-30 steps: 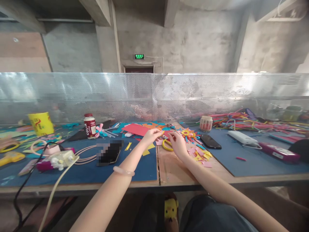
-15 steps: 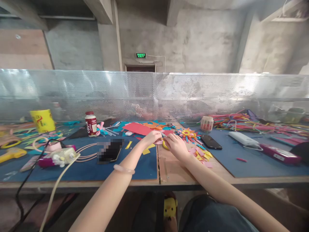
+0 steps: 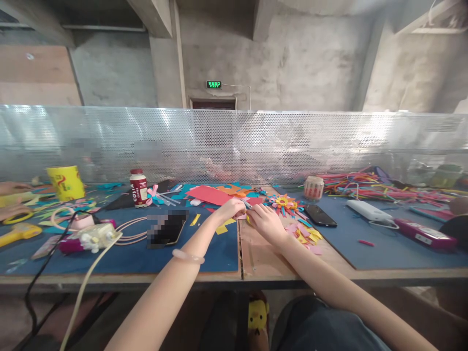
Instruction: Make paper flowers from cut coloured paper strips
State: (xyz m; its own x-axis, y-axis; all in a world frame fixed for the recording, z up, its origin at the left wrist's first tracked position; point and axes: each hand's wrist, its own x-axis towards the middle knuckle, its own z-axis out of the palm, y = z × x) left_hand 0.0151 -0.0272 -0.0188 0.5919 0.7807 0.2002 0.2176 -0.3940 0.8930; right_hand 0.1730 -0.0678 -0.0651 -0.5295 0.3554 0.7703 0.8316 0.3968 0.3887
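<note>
Being pinched by the left hand [image 3: 229,209] and right hand [image 3: 266,222], the paper piece [image 3: 244,208] between the fingertips [image 3: 237,208] was judged easily torn if pulled.

Bottle [image 3: 138,187] stands left of the paper flower [image 3: 284,201], probably a phone [image 3: 319,215] right.

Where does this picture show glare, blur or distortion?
Head view: glare on the mesh screen at both ends; a pixelated block covers the phone; the wide lens stretches the forearms at the bottom; left hand and right hand are sharp but small.
</note>
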